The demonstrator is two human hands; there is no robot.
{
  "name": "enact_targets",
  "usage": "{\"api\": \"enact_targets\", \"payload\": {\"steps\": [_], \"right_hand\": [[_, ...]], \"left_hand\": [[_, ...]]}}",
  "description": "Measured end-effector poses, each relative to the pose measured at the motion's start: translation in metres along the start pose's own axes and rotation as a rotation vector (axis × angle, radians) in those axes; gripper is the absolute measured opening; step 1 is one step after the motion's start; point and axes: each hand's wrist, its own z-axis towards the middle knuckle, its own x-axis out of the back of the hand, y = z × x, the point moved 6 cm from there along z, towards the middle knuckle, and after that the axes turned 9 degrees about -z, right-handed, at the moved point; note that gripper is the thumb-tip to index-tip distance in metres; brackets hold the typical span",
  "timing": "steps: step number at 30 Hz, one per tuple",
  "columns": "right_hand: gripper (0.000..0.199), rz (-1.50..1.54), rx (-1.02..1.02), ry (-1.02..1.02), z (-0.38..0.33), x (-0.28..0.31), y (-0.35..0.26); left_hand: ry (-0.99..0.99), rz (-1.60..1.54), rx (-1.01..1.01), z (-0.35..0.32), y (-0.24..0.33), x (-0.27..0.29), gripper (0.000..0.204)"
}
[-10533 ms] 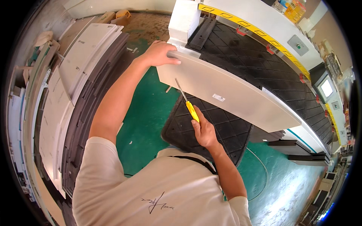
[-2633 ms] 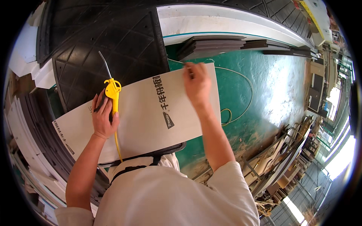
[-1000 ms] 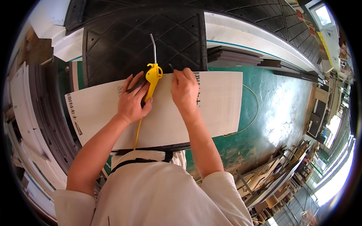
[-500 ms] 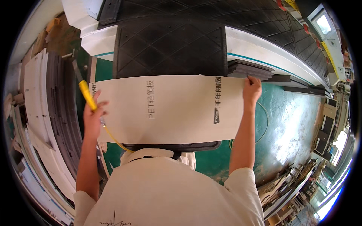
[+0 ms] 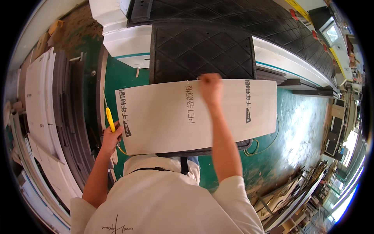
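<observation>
My left hand (image 5: pixel 111 137) is closed round a yellow-handled air blow gun (image 5: pixel 110 119), its thin tip pointing away from me. A thin yellow hose (image 5: pixel 122 150) runs from below that hand. The hand is at the left edge of a long pale board (image 5: pixel 163 117) printed with dark lettering, which lies across in front of me. My right hand (image 5: pixel 211 87) is at the board's far edge, a little right of its middle. It looks balled, but motion smears the fingers, so what they hold, if anything, cannot be made out.
Under the board is a black mat (image 5: pixel 202 50) with a diamond pattern, on a white machine (image 5: pixel 128 41). Stacked dark and white panels (image 5: pixel 39 97) stand at left. More dark strips (image 5: pixel 304 84) lie at right. Hose loops (image 5: pixel 255 150) rest on the green floor (image 5: pixel 296 128).
My right hand has left the board's right corner and moved left along the far edge. My left hand has come to the board's left edge with the air blow gun. The board appears further right in view.
</observation>
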Motion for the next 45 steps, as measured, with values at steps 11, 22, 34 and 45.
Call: {"api": "enact_targets", "payload": {"steps": [11, 22, 34, 45], "right_hand": [[0.018, -0.441, -0.290, 0.129, 0.033, 0.114, 0.142], [0.011, 0.002, 0.199, -0.009, -0.084, -0.144, -0.251], [0.023, -0.498, -0.456, 0.167, -0.005, 0.073, 0.072], [0.006, -0.022, 0.062, -0.189, -0.126, -0.208, -0.319]], "left_hand": [[-0.059, -0.304, 0.068, 0.011, -0.032, 0.014, 0.039], [-0.181, -0.332, 0.120, 0.015, -0.017, 0.004, 0.040], [-0.285, -0.346, 0.192, 0.029, -0.031, 0.019, 0.040], [-0.307, -0.315, 0.203, 0.031, -0.031, 0.020, 0.029]]}}
